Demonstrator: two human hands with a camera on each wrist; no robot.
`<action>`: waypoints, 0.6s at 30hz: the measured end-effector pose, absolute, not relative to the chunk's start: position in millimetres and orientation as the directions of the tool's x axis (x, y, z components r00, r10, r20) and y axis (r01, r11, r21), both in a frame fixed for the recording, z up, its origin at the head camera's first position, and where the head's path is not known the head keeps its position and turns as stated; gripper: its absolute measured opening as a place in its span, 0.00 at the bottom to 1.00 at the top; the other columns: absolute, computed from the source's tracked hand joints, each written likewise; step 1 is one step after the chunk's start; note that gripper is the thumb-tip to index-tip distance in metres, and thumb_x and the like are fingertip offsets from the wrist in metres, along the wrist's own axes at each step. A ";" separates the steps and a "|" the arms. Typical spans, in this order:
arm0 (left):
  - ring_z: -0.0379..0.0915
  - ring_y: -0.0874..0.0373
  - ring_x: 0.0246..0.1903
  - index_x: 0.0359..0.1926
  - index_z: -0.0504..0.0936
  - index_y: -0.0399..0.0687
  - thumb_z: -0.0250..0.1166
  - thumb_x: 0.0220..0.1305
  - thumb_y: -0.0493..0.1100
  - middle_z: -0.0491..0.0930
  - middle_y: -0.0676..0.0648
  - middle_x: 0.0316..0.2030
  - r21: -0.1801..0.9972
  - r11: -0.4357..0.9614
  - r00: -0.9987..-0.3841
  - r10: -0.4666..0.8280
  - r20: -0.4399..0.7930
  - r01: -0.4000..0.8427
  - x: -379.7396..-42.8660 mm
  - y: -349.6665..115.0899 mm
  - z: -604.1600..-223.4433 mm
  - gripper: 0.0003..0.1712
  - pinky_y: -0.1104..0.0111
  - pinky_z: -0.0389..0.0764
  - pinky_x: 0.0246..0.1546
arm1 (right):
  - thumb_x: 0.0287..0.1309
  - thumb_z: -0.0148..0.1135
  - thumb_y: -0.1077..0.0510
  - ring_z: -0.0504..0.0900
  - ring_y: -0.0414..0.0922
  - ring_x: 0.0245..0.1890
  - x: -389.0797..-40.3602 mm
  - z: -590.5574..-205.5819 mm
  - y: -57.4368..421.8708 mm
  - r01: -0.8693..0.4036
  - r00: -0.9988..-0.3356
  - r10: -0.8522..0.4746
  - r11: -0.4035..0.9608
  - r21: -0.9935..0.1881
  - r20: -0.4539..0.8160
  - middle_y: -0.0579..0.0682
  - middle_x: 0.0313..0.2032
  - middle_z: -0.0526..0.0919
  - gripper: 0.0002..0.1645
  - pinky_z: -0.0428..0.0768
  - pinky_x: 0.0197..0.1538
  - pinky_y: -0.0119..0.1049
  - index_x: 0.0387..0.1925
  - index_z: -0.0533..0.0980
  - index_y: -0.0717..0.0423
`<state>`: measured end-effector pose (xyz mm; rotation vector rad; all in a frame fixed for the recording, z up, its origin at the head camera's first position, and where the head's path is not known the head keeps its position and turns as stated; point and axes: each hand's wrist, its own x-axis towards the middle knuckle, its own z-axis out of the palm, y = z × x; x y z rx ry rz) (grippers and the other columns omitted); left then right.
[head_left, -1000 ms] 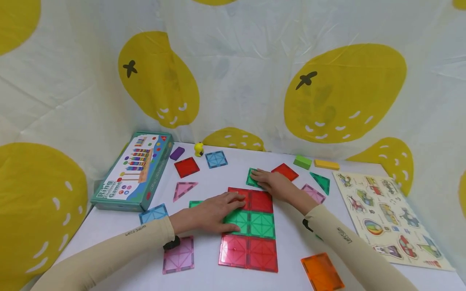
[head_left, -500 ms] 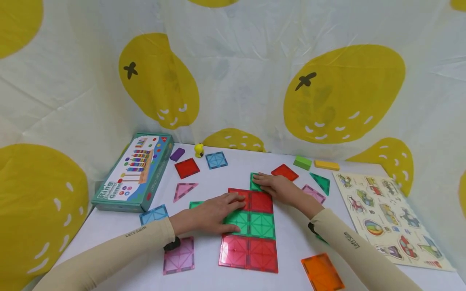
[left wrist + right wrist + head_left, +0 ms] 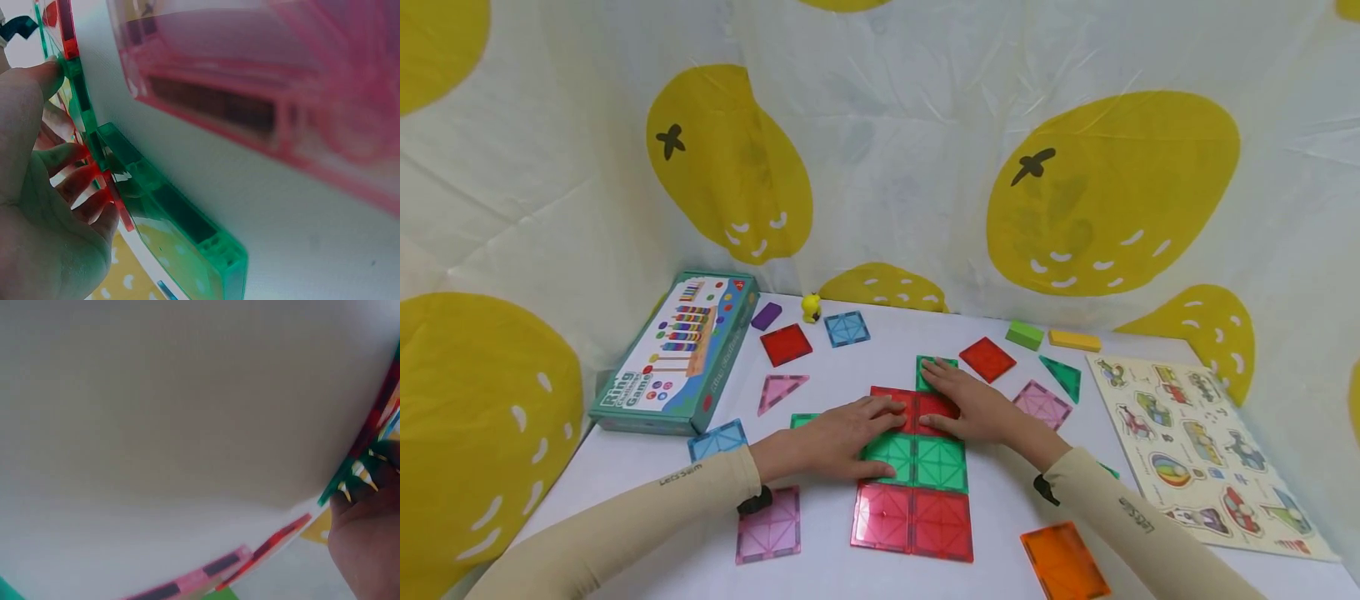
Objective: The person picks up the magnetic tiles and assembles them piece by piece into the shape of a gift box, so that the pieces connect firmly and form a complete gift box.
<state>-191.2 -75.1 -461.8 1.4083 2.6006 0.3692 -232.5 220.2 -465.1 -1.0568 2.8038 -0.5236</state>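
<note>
Translucent magnetic tiles lie flat in a two-wide block: red squares (image 3: 942,525) at the near end, green squares (image 3: 940,463) in the middle, then a red pair (image 3: 936,427). At the block's far right, a green square (image 3: 926,365) adjoins the right red one. My left hand (image 3: 842,439) rests with spread fingers on the left red and green squares. Fingers of my right hand (image 3: 981,408) lie extended over the far green square, its thumb on the right red square; the right wrist view catches this hand (image 3: 369,534) at its edge. Another green tile (image 3: 181,212) sits beside my left palm.
Loose tiles lie around: a pink square (image 3: 769,529), a blue square (image 3: 718,437), an orange square (image 3: 1065,560), a red square (image 3: 988,359) and a green triangle (image 3: 1062,377). A game box (image 3: 677,354) stands left, a picture puzzle board (image 3: 1202,450) right, a yellow figurine (image 3: 811,308) behind.
My right hand has slid the green square right and nearer, up against the red pair, and its thumb has come down on the red square. The left hand has stayed in place.
</note>
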 end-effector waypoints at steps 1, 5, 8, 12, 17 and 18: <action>0.57 0.53 0.75 0.80 0.65 0.50 0.62 0.71 0.71 0.58 0.48 0.79 0.290 0.525 -0.543 0.839 -0.022 0.800 -191.3 -75.0 -461.8 0.48 0.60 0.69 0.71 | 0.70 0.65 0.34 0.53 0.59 0.80 -230.7 -466.1 219.8 -0.626 -0.754 -0.656 0.702 -0.340 0.032 0.57 0.80 0.60 0.52 0.66 0.73 0.59 0.81 0.61 0.59; 0.57 0.52 0.75 0.80 0.66 0.50 0.62 0.71 0.71 0.59 0.48 0.78 0.290 0.519 -0.538 0.843 -0.014 0.804 -191.7 -74.2 -461.6 0.48 0.59 0.69 0.70 | 0.70 0.64 0.34 0.53 0.60 0.80 -227.7 -470.2 220.1 -0.640 -0.753 -0.655 0.704 -0.308 0.065 0.57 0.80 0.59 0.52 0.63 0.74 0.58 0.81 0.60 0.61; 0.57 0.53 0.75 0.80 0.66 0.50 0.63 0.72 0.69 0.58 0.48 0.79 0.318 0.524 -0.545 0.838 -0.026 0.790 -191.9 -74.3 -460.2 0.46 0.59 0.71 0.69 | 0.70 0.65 0.34 0.53 0.60 0.80 -226.6 -469.9 220.0 -0.640 -0.753 -0.654 0.702 -0.312 0.074 0.57 0.80 0.59 0.52 0.64 0.74 0.59 0.80 0.61 0.61; 0.58 0.54 0.74 0.80 0.66 0.50 0.67 0.73 0.62 0.60 0.48 0.78 0.388 0.542 -0.574 0.818 -0.042 0.745 -193.1 -76.8 -452.9 0.43 0.59 0.74 0.66 | 0.71 0.65 0.35 0.52 0.60 0.80 -224.4 -468.1 219.4 -0.638 -0.753 -0.654 0.700 -0.320 0.070 0.57 0.80 0.58 0.52 0.63 0.74 0.59 0.81 0.60 0.60; 0.58 0.50 0.75 0.82 0.62 0.47 0.67 0.75 0.57 0.60 0.45 0.78 0.425 0.589 -0.654 0.756 0.011 0.688 -209.4 -81.9 -441.4 0.44 0.55 0.74 0.67 | 0.70 0.65 0.35 0.53 0.60 0.80 -223.9 -469.8 219.4 -0.644 -0.750 -0.656 0.696 -0.318 0.086 0.57 0.80 0.59 0.51 0.65 0.73 0.59 0.80 0.60 0.61; 0.58 0.49 0.75 0.82 0.61 0.47 0.67 0.75 0.57 0.60 0.44 0.78 0.428 0.605 -0.676 0.736 0.020 0.672 -215.1 -83.2 -439.5 0.44 0.54 0.74 0.67 | 0.70 0.65 0.35 0.54 0.60 0.80 -224.0 -470.0 219.3 -0.645 -0.750 -0.656 0.696 -0.315 0.088 0.57 0.80 0.59 0.52 0.65 0.72 0.60 0.80 0.61 0.61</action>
